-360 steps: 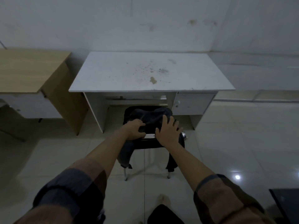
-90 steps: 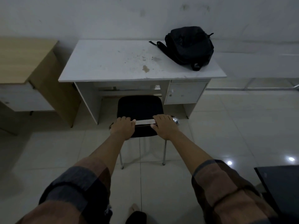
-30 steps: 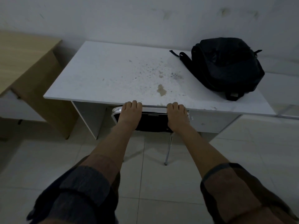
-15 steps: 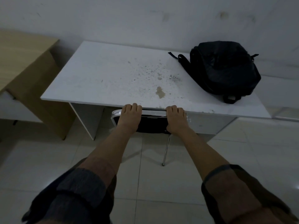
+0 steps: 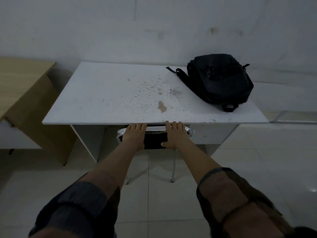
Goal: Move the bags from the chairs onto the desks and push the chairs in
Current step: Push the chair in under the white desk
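In the head view, a black backpack (image 5: 221, 82) lies on the far right part of the white counter (image 5: 109, 98), its straps trailing toward the middle of the top, well apart from both hands. A black chair (image 5: 155, 140) with a shiny metal frame stands tucked beneath the counter's front edge, so that only its backrest and two thin legs show. The left hand (image 5: 134, 137) rests on the left part of the backrest, fingers straight and laid flat over the top rail, the grip open and closed round nothing. The right hand (image 5: 175, 135) lies on the right part in the same way, fingers stretched forward, the thumb spread out across the black pad. Both sets of fingertips reach just under the counter's edge. A brown stain (image 5: 162, 106) marks the top near the front. A wooden counter (image 5: 20, 83) stands just beside the white one, to the left.
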